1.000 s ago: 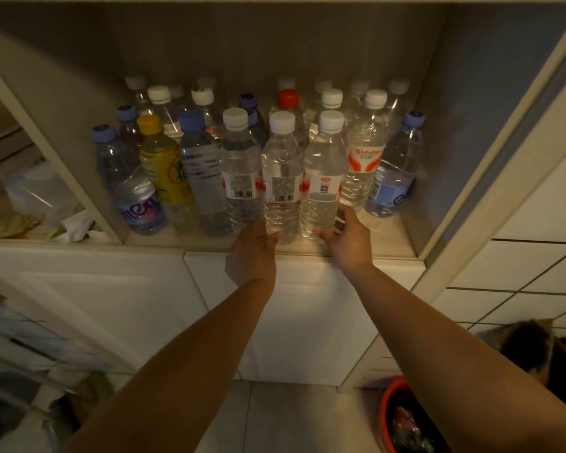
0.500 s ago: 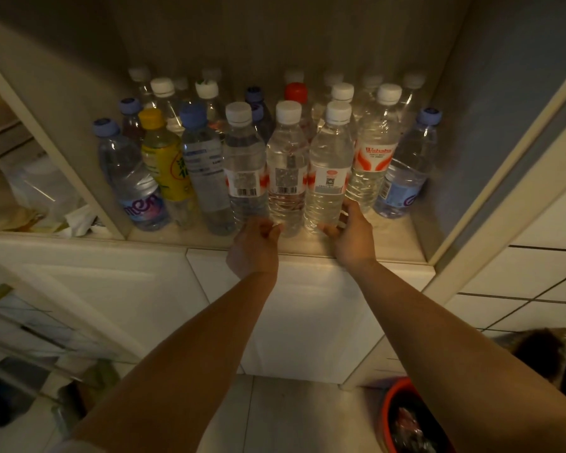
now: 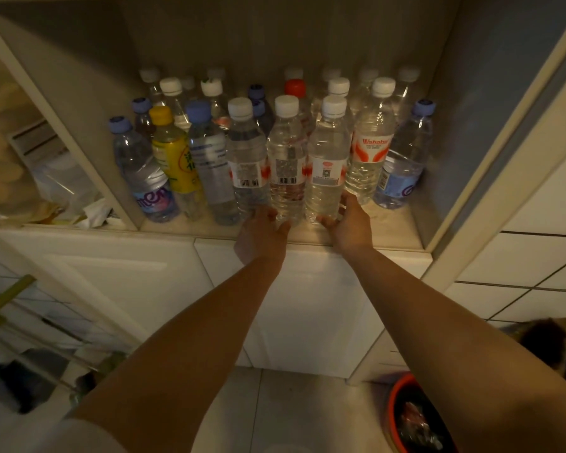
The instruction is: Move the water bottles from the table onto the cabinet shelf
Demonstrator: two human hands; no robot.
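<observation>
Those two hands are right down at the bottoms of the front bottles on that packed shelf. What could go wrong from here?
1. The left hand and right hand grip two clear bottles low at their bases; tall bottles held there might tip.
2. The row stands tightly packed, so a nudge could topple neighbours like the yellow-capped bottle.
3. The front row stands near the shelf edge; a bottle pulled back could drop to the floor.

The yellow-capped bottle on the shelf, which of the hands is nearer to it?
Left. The left hand is at the front-row bottle bases, a few bottles right of the yellow-capped bottle. The right hand is farther right, beyond two more bottles.
</observation>
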